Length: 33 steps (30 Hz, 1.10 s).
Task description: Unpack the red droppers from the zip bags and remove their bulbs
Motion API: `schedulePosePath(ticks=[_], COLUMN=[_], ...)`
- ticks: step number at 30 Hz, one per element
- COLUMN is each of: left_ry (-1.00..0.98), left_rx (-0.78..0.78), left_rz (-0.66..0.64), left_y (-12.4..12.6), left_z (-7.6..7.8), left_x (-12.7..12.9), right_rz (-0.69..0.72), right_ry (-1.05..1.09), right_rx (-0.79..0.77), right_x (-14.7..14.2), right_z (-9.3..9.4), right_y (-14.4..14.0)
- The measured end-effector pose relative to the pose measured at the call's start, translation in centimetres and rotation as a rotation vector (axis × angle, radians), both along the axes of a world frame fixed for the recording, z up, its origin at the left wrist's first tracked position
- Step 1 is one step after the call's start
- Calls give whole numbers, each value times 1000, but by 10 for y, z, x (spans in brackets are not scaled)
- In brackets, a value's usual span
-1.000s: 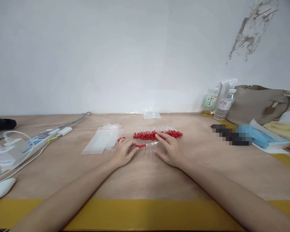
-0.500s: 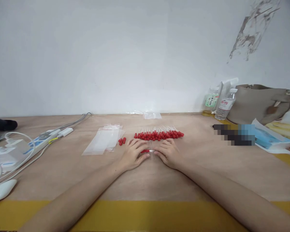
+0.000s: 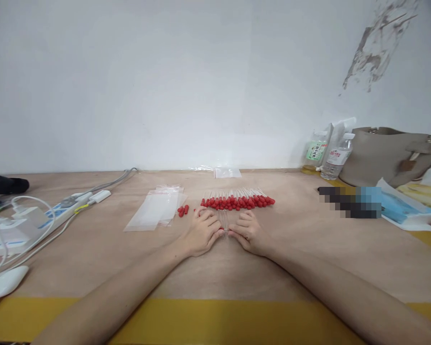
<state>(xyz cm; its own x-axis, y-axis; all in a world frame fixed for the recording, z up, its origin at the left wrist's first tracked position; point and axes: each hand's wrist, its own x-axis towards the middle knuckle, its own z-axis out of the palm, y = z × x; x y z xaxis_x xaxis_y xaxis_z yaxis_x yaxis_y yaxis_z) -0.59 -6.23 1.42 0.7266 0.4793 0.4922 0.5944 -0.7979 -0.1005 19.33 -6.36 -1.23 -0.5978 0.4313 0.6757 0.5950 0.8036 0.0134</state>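
My left hand (image 3: 205,232) and my right hand (image 3: 250,233) rest close together on the table, fingers curled and thumbs facing each other. Pinched between their fingertips is a small red-ended piece (image 3: 221,229), mostly covered by the fingers. Clear thin strips or tubes (image 3: 224,218) show in the gap between the hands; their exact kind cannot be made out. Just beyond lies a row of white sticks with red tips (image 3: 233,202), tips toward me. Several loose red tips (image 3: 183,210) lie left of my left hand.
Clear zip bags (image 3: 151,208) lie to the left, another small bag (image 3: 228,172) by the wall. A power strip (image 3: 57,216) with cables is far left. Bottles (image 3: 337,155), a grey bag (image 3: 377,155) and a blue packet (image 3: 405,211) stand or lie at right.
Both hands have drawn slightly toward me with the red-ended piece. Less of its red part shows between them now. The view has shifted a little.
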Motion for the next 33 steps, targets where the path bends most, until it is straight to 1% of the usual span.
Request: schedulePosePath(ticks=[4, 8, 11, 15, 17, 18, 20, 22, 23, 25, 27, 30, 33], left_ry=[27, 39, 44, 7, -74, -147, -347, -527, -568, -582, -523, -416, -369], left_rx=[-25, -32, -39, -81, -132, -161, -216, -189, -191, -234, -264, -262, -278], left_rz=[-1, -7, -5, 12, 89, 153, 301, 471, 537, 655, 735, 786, 803], left_y=[-1, -2, -3, -3, 4, 9, 23, 40, 47, 60, 67, 69, 69], left_z=[1, 1, -1, -3, -3, -2, 2, 6, 8, 9, 7, 3, -1], left_x=[-2, -4, -4, -10, -19, -25, -41, -58, -66, -78, -85, -87, -85], right_rz=[29, 60, 58, 51, 5, -41, -154, -243, -269, -307, -337, -356, -342], right_ry=[-60, -80, -87, -104, -50, -2, 102, 159, 167, 178, 195, 205, 186], right_rx=[118, 186, 194, 142, 118, 102, 56, -11, -44, -103, -163, -232, -225], right_x=[5, 9, 11, 19, 26, 29, 33, 32, 30, 24, 18, 13, 9], right_z=[5, 8, 7, 4, 2, 1, 0, -2, -3, -5, -6, -6, -5], right_y=[-2, -3, -3, 0, 3, 6, 11, 15, 17, 18, 18, 17, 16])
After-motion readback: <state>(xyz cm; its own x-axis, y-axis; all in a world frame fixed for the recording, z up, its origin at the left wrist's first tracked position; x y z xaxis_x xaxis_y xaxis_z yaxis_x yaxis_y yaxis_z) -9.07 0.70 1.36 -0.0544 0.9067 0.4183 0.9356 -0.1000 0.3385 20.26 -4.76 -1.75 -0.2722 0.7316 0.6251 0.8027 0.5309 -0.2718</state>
